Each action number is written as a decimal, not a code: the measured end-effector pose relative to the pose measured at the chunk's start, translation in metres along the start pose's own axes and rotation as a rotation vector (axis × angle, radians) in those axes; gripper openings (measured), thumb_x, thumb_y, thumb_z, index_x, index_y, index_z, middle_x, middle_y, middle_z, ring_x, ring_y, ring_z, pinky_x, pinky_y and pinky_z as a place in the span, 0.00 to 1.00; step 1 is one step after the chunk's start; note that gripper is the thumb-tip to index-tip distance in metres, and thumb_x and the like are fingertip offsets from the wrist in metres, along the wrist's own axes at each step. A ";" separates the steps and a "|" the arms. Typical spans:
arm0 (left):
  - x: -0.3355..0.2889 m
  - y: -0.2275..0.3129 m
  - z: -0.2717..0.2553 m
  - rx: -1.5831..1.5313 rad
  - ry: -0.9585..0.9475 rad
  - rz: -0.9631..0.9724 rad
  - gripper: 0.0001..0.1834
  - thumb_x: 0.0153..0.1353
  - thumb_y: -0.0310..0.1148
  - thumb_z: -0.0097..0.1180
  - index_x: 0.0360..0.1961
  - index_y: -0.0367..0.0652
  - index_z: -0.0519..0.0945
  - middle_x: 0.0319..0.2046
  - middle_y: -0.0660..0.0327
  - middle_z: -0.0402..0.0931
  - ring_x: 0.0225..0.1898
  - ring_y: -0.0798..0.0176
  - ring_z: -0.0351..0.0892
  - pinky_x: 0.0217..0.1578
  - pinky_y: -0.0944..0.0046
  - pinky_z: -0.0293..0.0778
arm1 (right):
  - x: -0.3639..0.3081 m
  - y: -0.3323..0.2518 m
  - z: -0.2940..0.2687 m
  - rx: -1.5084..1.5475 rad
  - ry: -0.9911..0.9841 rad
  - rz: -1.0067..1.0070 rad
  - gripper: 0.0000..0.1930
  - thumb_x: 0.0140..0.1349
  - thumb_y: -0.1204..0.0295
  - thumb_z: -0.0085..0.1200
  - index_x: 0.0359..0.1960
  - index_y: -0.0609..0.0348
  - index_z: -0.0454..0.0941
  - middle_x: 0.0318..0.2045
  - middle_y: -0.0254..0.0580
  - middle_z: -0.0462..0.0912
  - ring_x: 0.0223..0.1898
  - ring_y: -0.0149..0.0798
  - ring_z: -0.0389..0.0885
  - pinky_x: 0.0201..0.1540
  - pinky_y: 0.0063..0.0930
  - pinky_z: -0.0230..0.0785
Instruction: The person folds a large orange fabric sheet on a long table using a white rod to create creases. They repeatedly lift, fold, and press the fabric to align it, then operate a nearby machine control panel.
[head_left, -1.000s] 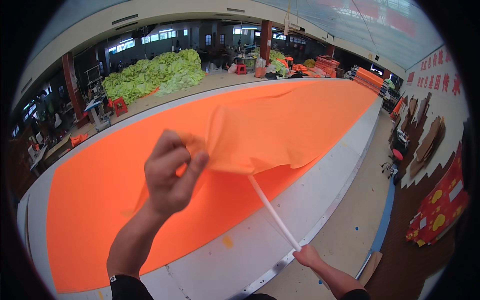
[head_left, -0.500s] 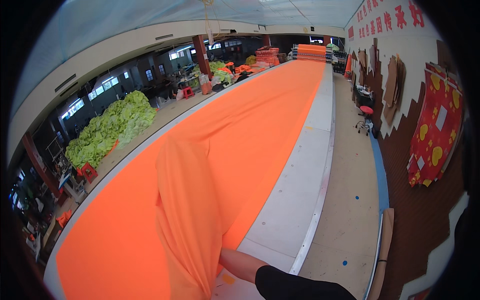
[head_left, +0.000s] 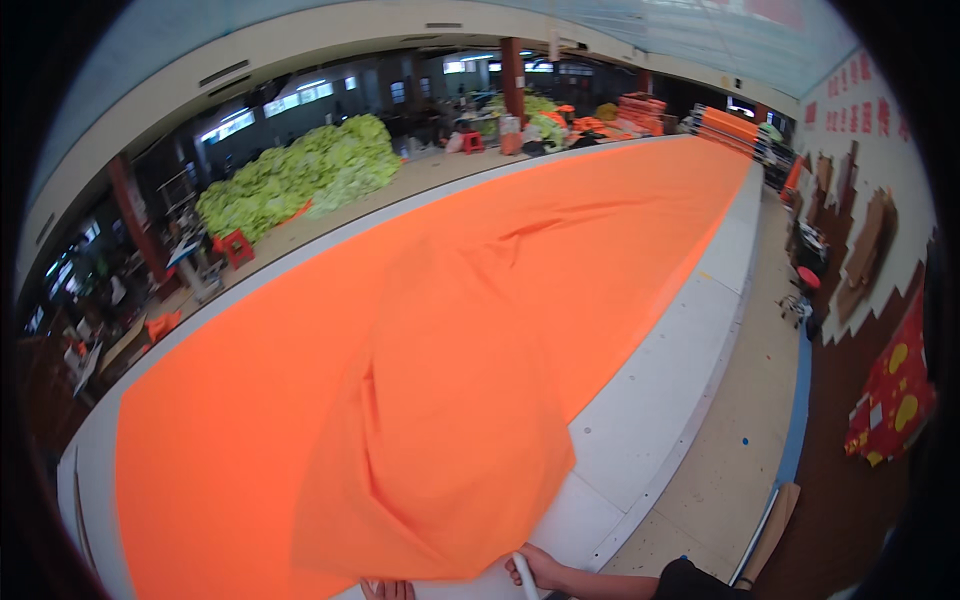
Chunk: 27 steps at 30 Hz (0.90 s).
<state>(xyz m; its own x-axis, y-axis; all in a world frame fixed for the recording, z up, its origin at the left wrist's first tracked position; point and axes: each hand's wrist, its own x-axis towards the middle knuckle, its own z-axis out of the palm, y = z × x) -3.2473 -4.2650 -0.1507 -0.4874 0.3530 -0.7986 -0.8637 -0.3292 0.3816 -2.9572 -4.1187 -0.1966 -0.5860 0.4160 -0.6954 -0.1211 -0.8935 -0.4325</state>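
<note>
A long sheet of bright orange fabric (head_left: 240, 420) covers a pale grey table. Its near part, lifted and billowing, comes down in a loose fold toward my hands at the lower edge. My left hand (head_left: 387, 590) shows only its fingers, curled at the fabric's near edge; the rest is cut off by the picture's edge. Beside the fabric's near right corner, my right hand (head_left: 543, 567) is closed around a short visible length of white rod (head_left: 525, 577). The rod's lower end runs out of view.
Bare grey tabletop (head_left: 640, 400) borders the fabric on the right. A machine with an orange roll (head_left: 728, 128) stands at the far end. Beyond the left edge lie a lime-green cloth heap (head_left: 310, 170) and a red stool (head_left: 235, 248). A red wheeled stool (head_left: 808, 278) stands right.
The view has turned left. The tall orange fold has spread and sunk toward the table. My right hand, hidden behind fabric before, now shows with the white rod; my left fingers have come into view.
</note>
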 end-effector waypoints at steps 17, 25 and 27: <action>0.078 0.190 0.030 -0.201 -0.474 -0.117 0.24 0.74 0.48 0.53 0.63 0.45 0.72 0.63 0.60 0.74 0.65 0.51 0.72 0.69 0.44 0.66 | -0.114 0.250 0.089 -0.094 0.242 -0.083 0.23 0.79 0.51 0.39 0.50 0.55 0.80 0.21 0.34 0.76 0.19 0.32 0.74 0.20 0.24 0.69; 0.016 0.336 0.110 -0.071 -0.901 0.219 0.18 0.80 0.43 0.45 0.62 0.45 0.72 0.59 0.63 0.77 0.57 0.61 0.80 0.57 0.56 0.78 | -0.115 0.255 0.202 -0.792 0.496 -0.558 0.14 0.71 0.59 0.59 0.43 0.57 0.77 0.17 0.33 0.71 0.17 0.32 0.68 0.18 0.32 0.63; -0.070 0.356 0.120 0.004 -1.070 0.288 0.18 0.80 0.43 0.45 0.62 0.44 0.72 0.56 0.63 0.78 0.54 0.64 0.82 0.53 0.59 0.81 | -0.094 0.213 0.238 -0.724 0.349 -0.283 0.11 0.70 0.73 0.55 0.48 0.58 0.66 0.24 0.37 0.74 0.18 0.33 0.71 0.19 0.31 0.66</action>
<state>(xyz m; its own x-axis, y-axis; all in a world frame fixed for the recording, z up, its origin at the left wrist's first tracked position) -3.5359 -4.3018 0.0971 -0.5273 0.8391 0.1341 -0.7001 -0.5184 0.4911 -3.1185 -4.3886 -0.0868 -0.3155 0.7420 -0.5916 0.3860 -0.4692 -0.7943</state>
